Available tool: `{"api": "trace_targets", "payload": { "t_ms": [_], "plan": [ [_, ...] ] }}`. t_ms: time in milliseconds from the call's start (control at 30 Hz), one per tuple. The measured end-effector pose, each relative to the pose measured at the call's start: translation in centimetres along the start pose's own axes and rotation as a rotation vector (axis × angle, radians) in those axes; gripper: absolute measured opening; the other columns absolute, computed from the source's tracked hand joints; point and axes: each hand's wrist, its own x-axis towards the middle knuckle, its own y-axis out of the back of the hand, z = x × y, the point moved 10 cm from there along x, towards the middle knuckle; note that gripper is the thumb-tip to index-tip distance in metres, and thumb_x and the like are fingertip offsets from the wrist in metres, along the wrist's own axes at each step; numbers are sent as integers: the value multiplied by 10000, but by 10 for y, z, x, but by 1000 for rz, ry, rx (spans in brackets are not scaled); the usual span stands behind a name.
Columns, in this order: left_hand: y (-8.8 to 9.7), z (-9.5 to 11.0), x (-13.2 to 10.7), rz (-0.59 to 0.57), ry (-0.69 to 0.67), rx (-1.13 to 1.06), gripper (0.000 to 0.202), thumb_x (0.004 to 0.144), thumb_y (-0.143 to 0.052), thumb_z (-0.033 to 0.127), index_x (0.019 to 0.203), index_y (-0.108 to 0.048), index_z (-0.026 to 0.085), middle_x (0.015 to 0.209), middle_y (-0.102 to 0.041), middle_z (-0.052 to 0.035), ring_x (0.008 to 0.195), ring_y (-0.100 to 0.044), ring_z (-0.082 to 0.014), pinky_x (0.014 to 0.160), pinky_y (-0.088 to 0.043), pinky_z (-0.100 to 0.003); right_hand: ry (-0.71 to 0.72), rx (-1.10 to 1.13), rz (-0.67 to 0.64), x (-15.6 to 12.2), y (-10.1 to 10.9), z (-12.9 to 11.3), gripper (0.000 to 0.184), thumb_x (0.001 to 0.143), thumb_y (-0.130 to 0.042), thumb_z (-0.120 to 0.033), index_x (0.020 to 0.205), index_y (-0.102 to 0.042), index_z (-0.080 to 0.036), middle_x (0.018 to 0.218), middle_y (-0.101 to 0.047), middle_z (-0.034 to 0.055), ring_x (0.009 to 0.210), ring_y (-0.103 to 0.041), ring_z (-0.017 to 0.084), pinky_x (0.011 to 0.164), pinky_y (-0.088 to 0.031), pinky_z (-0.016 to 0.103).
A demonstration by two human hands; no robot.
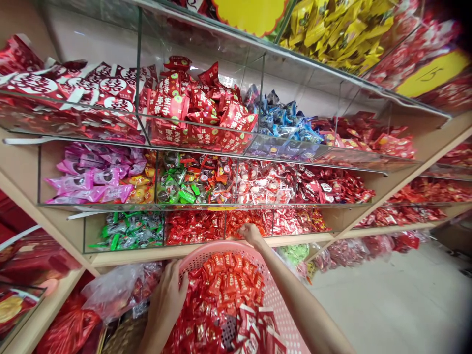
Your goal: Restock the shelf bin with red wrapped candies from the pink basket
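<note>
I hold a pink perforated basket [275,300] full of red wrapped candies [230,285] at the bottom centre. My left hand [167,295] grips its left rim, fingers curled over the edge. My right hand [250,233] reaches past the far rim into a bin of red candies [245,220] on the lowest glass-fronted shelf. Its fingers are curled down among the wrappers, and what they hold is hidden.
Tiered glass bins hold pink candies [92,174], green candies [129,230], blue candies [282,120] and large red packets [201,108]. Yellow packs [339,29] fill the top shelf. Clear bags of sweets [118,287] lie lower left. Grey floor [398,300] opens to the right.
</note>
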Motion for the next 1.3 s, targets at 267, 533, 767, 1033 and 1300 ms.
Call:
{"api": "trace_targets", "payload": {
  "t_ms": [267,533,767,1033,1300],
  "plan": [
    [-1,0,0,1,6,-2,344,868,-386,319,1152,-516,176,1130,-614,-83,1000,-604,-208,793,-500,-305,-29,576,-33,-40,19,1,346,675,-626,-507,693,-522,-177,622,-620,18,574,-579,143,552,-463,256],
    [3,4,0,21,-10,14,342,872,-391,322,1148,-517,165,1110,-626,-83,957,-621,-198,735,-508,-281,-192,1131,-370,-116,-35,-32,476,568,-794,-330,948,-529,-223,715,-617,-51,638,-651,135,623,-506,249],
    [-1,1,1,-1,-2,-5,349,877,-377,325,1160,-511,171,1112,-622,-81,984,-608,-203,773,-500,-300,-146,1026,-348,-138,-76,-46,380,611,-740,-480,763,-568,-177,705,-573,-38,612,-639,138,634,-512,277],
    [-3,-2,-1,-1,9,-6,358,874,-381,335,1164,-508,170,1133,-617,-84,1005,-602,-206,798,-494,-303,-189,822,-92,-119,-57,-7,399,630,-648,-515,815,-539,-179,660,-604,-12,476,-593,149,414,-414,239],
    [0,0,0,9,-9,7,354,872,-387,328,1159,-514,165,1134,-620,-87,1001,-606,-207,797,-497,-304,-154,680,-139,-115,-73,-7,342,699,-535,-481,844,-513,-172,444,-549,-46,369,-519,142,383,-382,236]
  ]
}}
